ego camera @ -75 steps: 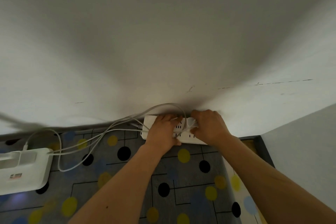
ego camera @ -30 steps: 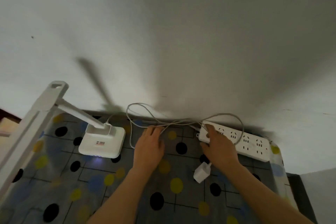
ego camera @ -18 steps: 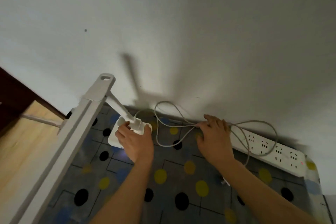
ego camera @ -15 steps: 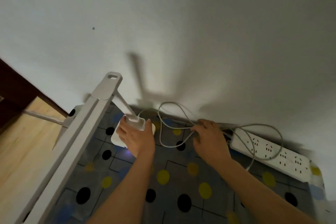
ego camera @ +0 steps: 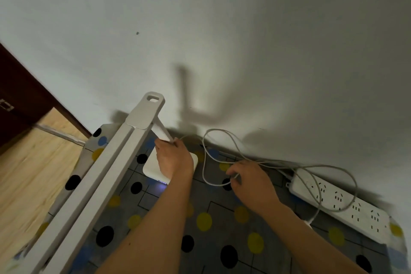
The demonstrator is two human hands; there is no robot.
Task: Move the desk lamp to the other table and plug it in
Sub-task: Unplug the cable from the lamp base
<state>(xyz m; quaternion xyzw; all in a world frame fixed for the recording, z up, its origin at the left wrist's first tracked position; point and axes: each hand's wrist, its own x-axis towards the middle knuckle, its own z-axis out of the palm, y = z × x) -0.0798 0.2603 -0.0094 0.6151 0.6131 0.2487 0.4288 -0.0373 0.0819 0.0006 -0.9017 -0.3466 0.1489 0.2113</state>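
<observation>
**Lifting the lamp clear with its cord gathered**

At the far left we see a wooden floor [ego camera: 24,176] beyond the edge of the tabletop [ego camera: 222,224], which carries a patterned dotted cover. The desk lamp [ego camera: 93,184] stands near that left edge, close to the wall [ego camera: 222,29]; its long head reaches toward us, and its square white base rests flat on the cover.

Our left hand [ego camera: 173,162] lies over the base, fingers closed around the foot of the slanted stem. This is the correct hold: we judge that lifting from low on the stem keeps the long head from swinging.

Right of the base, the white cord [ego camera: 209,160] lies in loose loops. Our right hand [ego camera: 251,182] is curled around one loop, clamped lightly on it. We should collect all slack before we lift, because one loop drapes over the power strip [ego camera: 338,202] at the far right and could snag it.

We cannot see the plug clearly; a small white piece near our right forearm may be it. No plug sits in the visible sockets.
</observation>
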